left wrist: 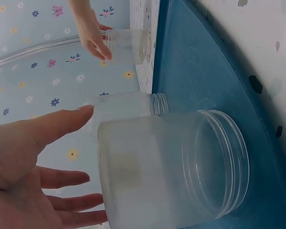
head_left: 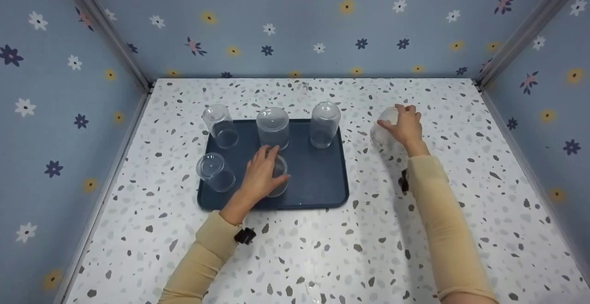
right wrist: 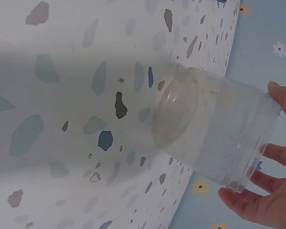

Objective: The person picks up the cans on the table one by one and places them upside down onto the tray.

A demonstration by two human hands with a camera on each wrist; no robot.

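My left hand (head_left: 260,177) reaches over the front middle of a dark blue tray (head_left: 318,184), its fingers spread beside a clear jar (left wrist: 152,171). That jar stands mouth down on the tray, its threaded rim against the surface. Fingertips lie close to its base; whether they touch it is hard to tell. Right of the tray, my right hand (head_left: 405,126) holds another clear jar (right wrist: 214,124) by its rim, thumb on one side and fingers on the other. This jar has its mouth up, its base at the speckled table.
Along the tray's back are three clear upturned jars: a left one (head_left: 221,126), a middle one (head_left: 273,126) and a right one (head_left: 325,124). A smaller clear jar (head_left: 215,172) sits at front left. Flowered panels (head_left: 295,27) enclose the table's back and sides.
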